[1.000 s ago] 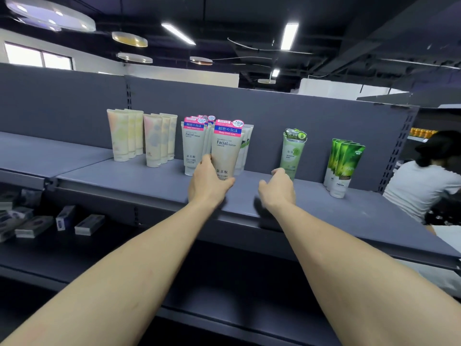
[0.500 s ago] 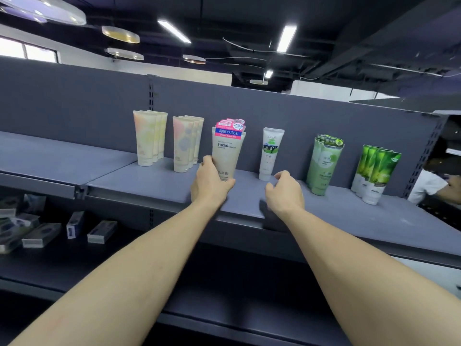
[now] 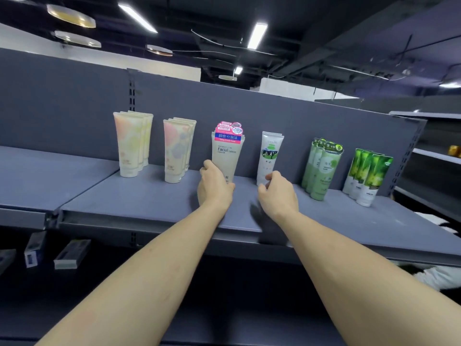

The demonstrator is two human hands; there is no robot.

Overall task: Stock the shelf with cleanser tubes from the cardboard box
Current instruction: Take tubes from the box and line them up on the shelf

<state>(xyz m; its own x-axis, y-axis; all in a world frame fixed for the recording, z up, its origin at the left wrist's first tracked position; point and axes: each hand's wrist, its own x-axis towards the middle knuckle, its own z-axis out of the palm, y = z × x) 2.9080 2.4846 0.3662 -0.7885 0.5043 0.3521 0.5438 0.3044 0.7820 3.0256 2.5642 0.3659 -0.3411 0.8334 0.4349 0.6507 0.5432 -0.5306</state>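
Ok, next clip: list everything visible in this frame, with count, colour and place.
peach-and-yellow tubes: three or so, cream with pastel blotches, far left of the shelf
peach-and-blue tubes: about three, cream, next to the right
Facial cleanser tubes: a row, exact count hidden, beige with pink and blue header, centre
white tube: one, white with green picture, right of centre
pale green tubes: about three, further right
bright green tubes: three, green over white, far right
shelf: one, grey, top tier
small boxes: several, blue and white, lower shelf at left
ceiling lights: several, white
left hand: around the base of the front Facial cleanser tube
right hand: fingers curled at the white tube's base, contact unclear
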